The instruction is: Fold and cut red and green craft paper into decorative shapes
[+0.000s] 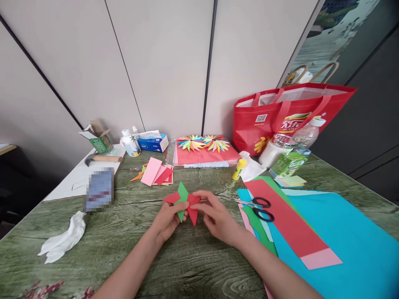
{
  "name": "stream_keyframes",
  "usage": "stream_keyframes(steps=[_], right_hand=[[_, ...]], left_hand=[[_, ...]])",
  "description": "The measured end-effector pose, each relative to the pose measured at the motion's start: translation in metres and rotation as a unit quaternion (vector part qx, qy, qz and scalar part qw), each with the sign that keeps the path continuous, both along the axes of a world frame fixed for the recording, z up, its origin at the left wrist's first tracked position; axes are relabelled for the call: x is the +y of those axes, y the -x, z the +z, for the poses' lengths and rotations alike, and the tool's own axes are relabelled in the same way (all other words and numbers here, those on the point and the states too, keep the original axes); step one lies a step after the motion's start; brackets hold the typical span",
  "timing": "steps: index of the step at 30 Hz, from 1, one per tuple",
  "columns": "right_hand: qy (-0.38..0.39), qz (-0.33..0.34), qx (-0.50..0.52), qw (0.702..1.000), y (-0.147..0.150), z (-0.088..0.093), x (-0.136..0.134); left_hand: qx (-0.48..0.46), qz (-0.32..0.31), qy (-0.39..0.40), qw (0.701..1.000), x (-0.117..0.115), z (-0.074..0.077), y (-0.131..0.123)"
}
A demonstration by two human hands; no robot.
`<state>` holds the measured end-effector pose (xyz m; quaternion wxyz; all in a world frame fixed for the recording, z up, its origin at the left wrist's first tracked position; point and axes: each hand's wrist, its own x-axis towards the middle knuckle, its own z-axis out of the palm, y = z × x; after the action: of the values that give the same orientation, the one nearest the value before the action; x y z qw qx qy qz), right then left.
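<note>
Above the middle of the table I hold a folded paper star (183,194) made of red and green pointed pieces. My left hand (171,218) is closed on its lower left side, the thumb lying across the front. From the right, my right hand (218,216) pinches the red part between thumb and fingers. Just beyond the star lies a pile of pink, red and orange paper pieces (152,173). A yellow glue stick (239,169) stands behind my right hand, and scissors with black handles (263,208) rest on the coloured paper to its right.
Large blue sheets (339,232) and a red strip (286,220) cover the right side. Two multicoloured paper stars (202,143) sit on a red paper pack at the back. A red bag (280,116), jar (276,151), tissue box (152,142), hammer (104,158) and crumpled tissue (65,238) surround the work area.
</note>
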<state>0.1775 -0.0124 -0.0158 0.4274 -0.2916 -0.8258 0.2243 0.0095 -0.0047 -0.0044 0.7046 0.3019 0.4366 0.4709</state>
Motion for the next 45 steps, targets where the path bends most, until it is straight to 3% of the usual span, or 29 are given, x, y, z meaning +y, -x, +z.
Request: stream_keyframes(steps=[3, 7, 14, 26, 31, 36, 40, 45], right_hand=[[-0.074, -0.043, -0.04, 0.996, -0.001, -0.011, 0.0], [-0.11, -0.104, -0.015, 0.988, -0.002, -0.02, -0.001], [-0.078, -0.093, 0.035, 0.992, -0.004, -0.015, -0.002], [-0.122, -0.037, -0.01, 0.992, -0.013, -0.012, 0.003], [-0.086, -0.04, -0.008, 0.995, -0.01, -0.004, 0.003], [-0.02, -0.039, 0.06, 0.997, -0.005, 0.002, 0.004], [0.082, -0.064, 0.119, 0.987, -0.001, 0.003, 0.005], [0.216, -0.06, 0.201, 0.954, 0.005, 0.001, 0.003]], left_hand=[[-0.005, -0.001, -0.005, 1.0, -0.001, 0.001, 0.0], [-0.003, -0.027, -0.024, 0.999, -0.006, 0.004, -0.002], [-0.011, -0.047, -0.018, 0.999, -0.007, 0.006, -0.002], [-0.004, -0.068, -0.024, 0.997, -0.006, 0.005, 0.001], [0.001, -0.082, -0.056, 0.995, -0.006, 0.002, 0.0], [-0.016, -0.074, -0.031, 0.997, -0.007, 0.003, -0.001], [-0.036, -0.091, -0.036, 0.994, -0.009, 0.005, -0.004], [-0.056, -0.12, -0.091, 0.987, -0.011, 0.009, -0.006]])
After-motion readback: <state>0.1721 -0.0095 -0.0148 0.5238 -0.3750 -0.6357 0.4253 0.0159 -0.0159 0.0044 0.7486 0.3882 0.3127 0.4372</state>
